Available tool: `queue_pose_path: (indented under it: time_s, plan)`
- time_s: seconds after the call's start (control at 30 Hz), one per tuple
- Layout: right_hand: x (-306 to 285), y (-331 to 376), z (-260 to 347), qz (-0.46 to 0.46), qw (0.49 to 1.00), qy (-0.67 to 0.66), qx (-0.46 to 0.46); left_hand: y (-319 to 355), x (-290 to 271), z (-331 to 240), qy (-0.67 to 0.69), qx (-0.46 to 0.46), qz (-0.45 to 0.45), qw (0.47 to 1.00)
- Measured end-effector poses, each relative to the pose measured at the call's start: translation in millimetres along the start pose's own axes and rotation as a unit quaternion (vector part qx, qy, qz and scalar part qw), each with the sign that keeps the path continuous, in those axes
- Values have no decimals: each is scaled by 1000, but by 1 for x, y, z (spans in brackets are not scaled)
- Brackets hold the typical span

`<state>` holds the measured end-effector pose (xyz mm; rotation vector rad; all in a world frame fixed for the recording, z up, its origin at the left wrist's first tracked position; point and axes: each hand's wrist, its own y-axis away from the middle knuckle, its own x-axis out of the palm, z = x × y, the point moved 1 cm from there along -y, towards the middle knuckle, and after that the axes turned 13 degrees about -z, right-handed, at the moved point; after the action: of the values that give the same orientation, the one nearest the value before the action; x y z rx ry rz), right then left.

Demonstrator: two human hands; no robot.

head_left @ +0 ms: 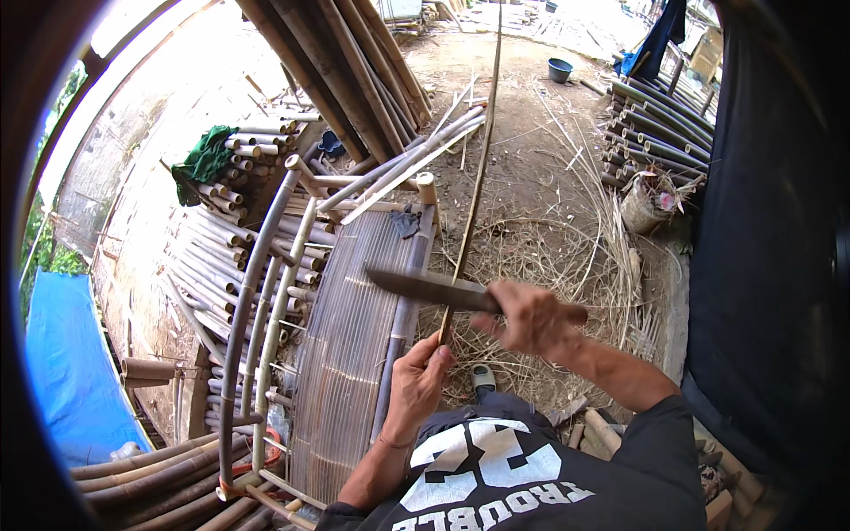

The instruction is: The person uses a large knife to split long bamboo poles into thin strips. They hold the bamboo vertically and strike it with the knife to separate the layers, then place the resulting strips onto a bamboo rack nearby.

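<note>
My left hand (416,382) grips the near end of a long thin bamboo strip (478,168) that runs away from me up the picture. My right hand (531,319) holds a large knife (425,285) by its handle. The dark blade points left and lies across the strip just above my left hand, touching it. Both hands are over the right edge of a bamboo bench (345,345) with a slatted seat.
Stacked cut bamboo poles (221,257) with a green cloth (205,159) lie left. Tall poles (345,71) lean at the back. Shavings cover the ground (567,239) right. More poles (655,124), a woven basket (642,208), a blue basin (560,69) and a blue tarpaulin (66,363) stand around.
</note>
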<state>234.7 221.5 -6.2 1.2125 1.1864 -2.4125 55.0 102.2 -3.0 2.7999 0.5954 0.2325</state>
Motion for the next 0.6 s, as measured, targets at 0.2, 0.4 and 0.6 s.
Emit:
queue_pose_path:
  time_s: [0.2, 0.4, 0.6]
  plan:
    - [-4, 4, 0, 33, 997, -20, 64, 6, 5, -3, -76, 50, -4, 996]
    - [0, 9, -15, 38, 999, 2, 25, 14, -4, 4, -86, 32, 11, 996]
    - [-5, 6, -5, -14, 999, -47, 3, 21, -8, 6, -68, 24, 8, 997]
